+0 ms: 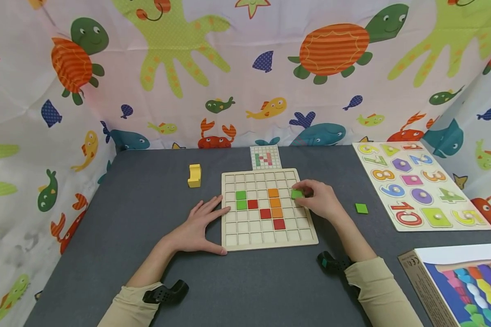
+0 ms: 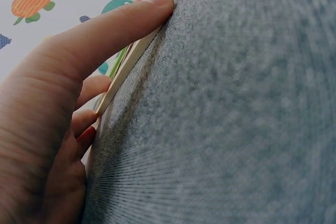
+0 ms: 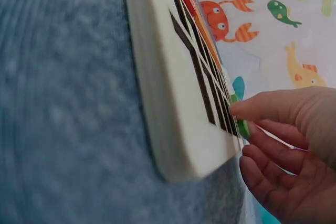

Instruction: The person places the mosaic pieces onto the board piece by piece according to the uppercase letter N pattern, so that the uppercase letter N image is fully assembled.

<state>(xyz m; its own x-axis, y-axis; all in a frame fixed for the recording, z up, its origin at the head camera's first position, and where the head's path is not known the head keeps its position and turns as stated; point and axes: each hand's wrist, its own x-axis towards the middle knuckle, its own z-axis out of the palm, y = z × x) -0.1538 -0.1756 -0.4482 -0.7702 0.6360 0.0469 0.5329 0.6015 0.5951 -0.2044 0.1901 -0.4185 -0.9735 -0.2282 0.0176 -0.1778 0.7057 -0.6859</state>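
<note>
A wooden grid board (image 1: 251, 240) lies on the dark table, with green, red and orange square tiles in some of its cells. Spread along the board's left edge, my left hand (image 1: 196, 227) touches it with thumb and fingertips. At the right side, my right hand (image 1: 321, 200) pinches a green tile (image 1: 297, 194) over the right-hand columns; whether the tile touches the board I cannot tell. In the right wrist view, that green tile (image 3: 243, 128) shows between thumb and fingers, at the board's rim (image 3: 173, 129). Behind the board lies a small pattern card (image 1: 266, 157).
A loose green tile (image 1: 361, 208) lies right of the board. Left of it stands a yellow block (image 1: 194, 175). At the right are a number puzzle board (image 1: 405, 190) and a box (image 1: 433, 290) with colourful print. A sea-animal cloth (image 1: 245, 81) hangs behind.
</note>
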